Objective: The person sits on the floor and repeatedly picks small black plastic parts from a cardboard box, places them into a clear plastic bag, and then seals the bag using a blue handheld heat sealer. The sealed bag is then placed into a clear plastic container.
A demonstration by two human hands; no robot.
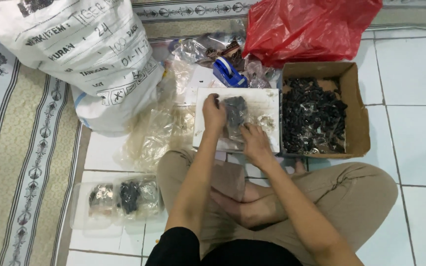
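Note:
I sit cross-legged on a tiled floor with a white board [265, 101] in front of my knees. On it lies a small clear plastic bag [234, 114] holding dark small parts. My left hand [213, 113] pinches the bag's upper left edge. The bag's lower right side is pressed under my right hand [256, 143]. A cardboard box [358, 113] full of the same dark small parts stands just right of the board.
A big white sack [85, 54] stands at the far left, a red plastic bag [306, 27] at the back. A blue tape dispenser [228, 73] and empty clear bags [161, 130] lie near the board. Filled clear bags [124, 197] rest by my left knee. A patterned rug [20, 162] covers the left.

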